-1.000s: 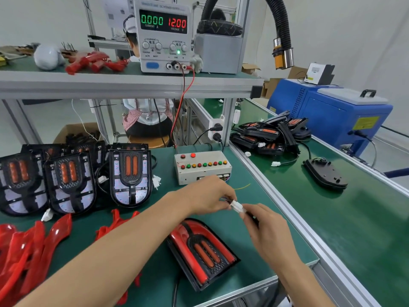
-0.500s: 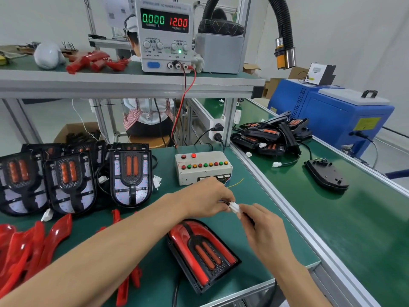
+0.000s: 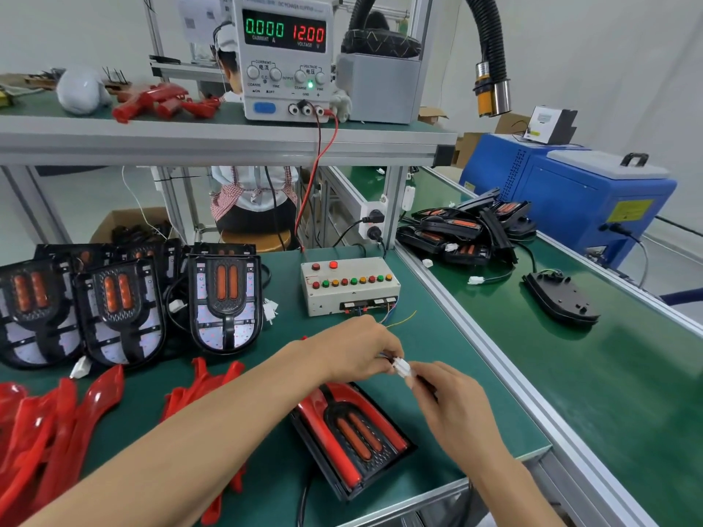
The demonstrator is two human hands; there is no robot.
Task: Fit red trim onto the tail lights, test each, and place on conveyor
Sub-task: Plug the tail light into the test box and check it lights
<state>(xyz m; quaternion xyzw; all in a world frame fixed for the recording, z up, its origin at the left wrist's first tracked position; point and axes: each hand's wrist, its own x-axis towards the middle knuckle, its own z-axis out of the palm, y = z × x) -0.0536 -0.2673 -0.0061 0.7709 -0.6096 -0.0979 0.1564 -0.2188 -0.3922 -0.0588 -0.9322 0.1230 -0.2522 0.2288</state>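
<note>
A tail light with red trim fitted [image 3: 352,435] lies on the green bench near its front edge, unlit. Just above it my left hand [image 3: 357,353] and my right hand [image 3: 450,401] each pinch one half of a white plug connector [image 3: 401,367], the halves touching. Thin coloured wires run from the connector up to the beige test box [image 3: 350,285] with its row of lamps. Three untrimmed tail lights [image 3: 224,302] stand in a row at the left. Loose red trim pieces [image 3: 57,427] lie at the front left.
The green conveyor [image 3: 570,374] runs along the right, carrying a face-down tail light [image 3: 561,298] and a pile of others [image 3: 468,230]. A power supply [image 3: 285,57] reading 0.000 A and 12.00 V sits on the shelf. A blue machine [image 3: 578,199] stands beyond the conveyor.
Both hands have stayed over the trimmed tail light, shifting slightly while bringing the two connector halves together. The supply still reads zero current.
</note>
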